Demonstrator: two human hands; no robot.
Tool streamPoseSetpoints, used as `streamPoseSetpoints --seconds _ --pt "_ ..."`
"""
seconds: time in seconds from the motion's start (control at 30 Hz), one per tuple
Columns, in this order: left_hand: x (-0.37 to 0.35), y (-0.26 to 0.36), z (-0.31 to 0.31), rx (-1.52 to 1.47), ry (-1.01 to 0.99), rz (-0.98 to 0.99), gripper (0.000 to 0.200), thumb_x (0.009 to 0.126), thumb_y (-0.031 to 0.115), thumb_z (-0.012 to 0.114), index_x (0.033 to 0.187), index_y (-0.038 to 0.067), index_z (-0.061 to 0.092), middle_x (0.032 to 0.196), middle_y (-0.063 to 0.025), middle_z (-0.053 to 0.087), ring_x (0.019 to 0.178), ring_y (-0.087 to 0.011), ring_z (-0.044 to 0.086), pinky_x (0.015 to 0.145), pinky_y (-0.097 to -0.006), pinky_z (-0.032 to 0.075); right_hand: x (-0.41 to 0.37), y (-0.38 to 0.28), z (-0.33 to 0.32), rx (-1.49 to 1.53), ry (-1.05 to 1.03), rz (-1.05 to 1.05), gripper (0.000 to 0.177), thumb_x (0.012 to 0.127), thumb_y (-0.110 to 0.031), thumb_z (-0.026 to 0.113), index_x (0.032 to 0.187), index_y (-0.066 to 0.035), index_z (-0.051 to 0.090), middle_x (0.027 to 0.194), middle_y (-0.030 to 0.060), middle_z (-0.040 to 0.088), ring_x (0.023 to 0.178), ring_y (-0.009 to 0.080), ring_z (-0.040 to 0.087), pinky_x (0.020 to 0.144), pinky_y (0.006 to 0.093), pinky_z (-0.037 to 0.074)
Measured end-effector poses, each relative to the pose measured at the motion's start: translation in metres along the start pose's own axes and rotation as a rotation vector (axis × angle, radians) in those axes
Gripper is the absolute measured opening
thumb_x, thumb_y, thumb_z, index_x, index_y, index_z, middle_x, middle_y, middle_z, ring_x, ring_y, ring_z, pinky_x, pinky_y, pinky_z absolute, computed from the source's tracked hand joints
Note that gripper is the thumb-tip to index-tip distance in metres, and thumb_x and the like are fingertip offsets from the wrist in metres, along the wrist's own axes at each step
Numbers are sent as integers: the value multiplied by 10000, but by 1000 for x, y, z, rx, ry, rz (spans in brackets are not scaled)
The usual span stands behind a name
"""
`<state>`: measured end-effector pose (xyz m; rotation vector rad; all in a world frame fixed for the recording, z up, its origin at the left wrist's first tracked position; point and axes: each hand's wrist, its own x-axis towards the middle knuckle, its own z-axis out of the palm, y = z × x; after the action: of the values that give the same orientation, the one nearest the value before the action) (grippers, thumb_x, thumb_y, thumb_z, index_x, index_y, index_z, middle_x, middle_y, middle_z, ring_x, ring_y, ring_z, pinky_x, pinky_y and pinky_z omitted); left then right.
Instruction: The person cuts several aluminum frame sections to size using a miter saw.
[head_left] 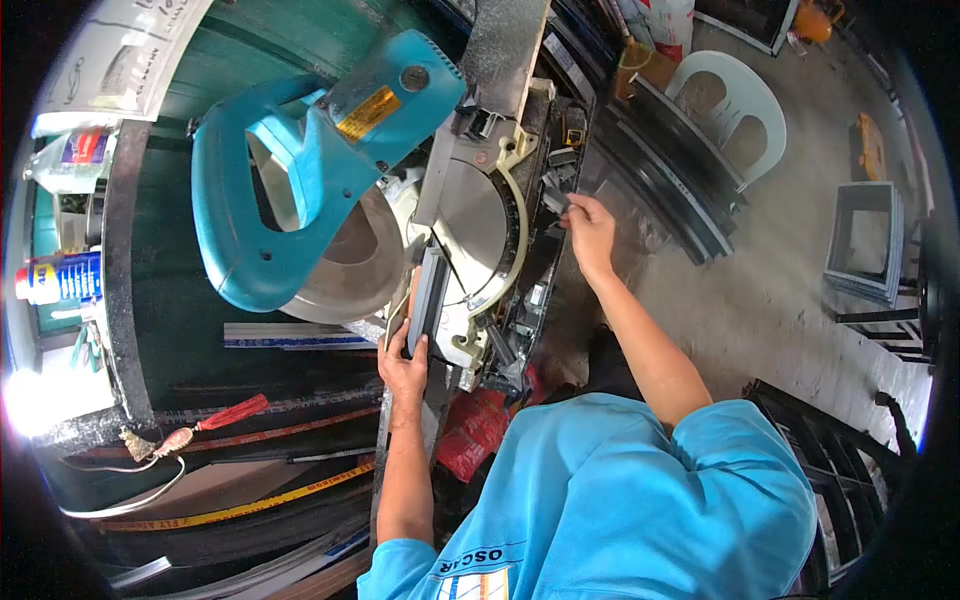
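Note:
A teal miter saw [330,165] stands with its head and round blade guard [350,262] above a pale round turntable [478,235]. My left hand [403,370] is closed around the near end of a short dark grey metal profile [430,298], which lies along the saw's fence, its far end near the slot in the turntable. Off to the right of the saw, my right hand [590,232] pinches a small grey offcut [554,198] between thumb and fingers. It is just above the cluttered strip beside the turntable.
Several small metal offcuts [515,345] lie along the saw's right side. Long dark profiles [670,165] and a white plastic chair [755,110] stand on the right. At left are a blue and yellow can [62,278], a plastic bottle [70,162] and a red-handled tool [230,412].

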<state>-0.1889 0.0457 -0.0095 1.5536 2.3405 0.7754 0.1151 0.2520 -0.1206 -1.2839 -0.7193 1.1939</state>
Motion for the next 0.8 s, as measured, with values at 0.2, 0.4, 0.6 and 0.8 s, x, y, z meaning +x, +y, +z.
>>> streamPoseSetpoints --seconds 0.2,0.4,0.6,0.8 --pt "-1 -4 0 -16 -12 -41 440 811 38 808 1239 25 712 1260 -177 623 1181 -293 625 1007 -370 495 9 -7 1 -660 -117 -170 385 834 -97 634 1208 -33 696 1023 243 636 958 426 649 881 471 530" --pt "-1 -2 0 -79 16 -50 453 790 187 825 1229 114 737 1277 -243 649 1165 -392 618 1060 -419 463 -21 -18 -2 -803 -35 -226 490 838 -81 630 1321 -6 588 1159 256 576 1022 448 625 899 494 524" --pt "-5 12 -12 69 -8 -71 520 814 308 813 1297 148 705 1264 -248 631 1207 -416 585 1053 -451 454 -100 -55 17 -614 -297 -461 385 865 -51 590 1244 13 577 1204 218 560 1070 427 606 947 474 505" --pt "-15 -12 -21 100 -126 26 608 835 439 751 1394 228 633 1471 -240 485 1321 -433 476 1089 -522 402 -214 -80 76 -558 -888 -676 380 845 -61 605 1220 0 591 1211 203 562 1106 397 595 953 460 505"
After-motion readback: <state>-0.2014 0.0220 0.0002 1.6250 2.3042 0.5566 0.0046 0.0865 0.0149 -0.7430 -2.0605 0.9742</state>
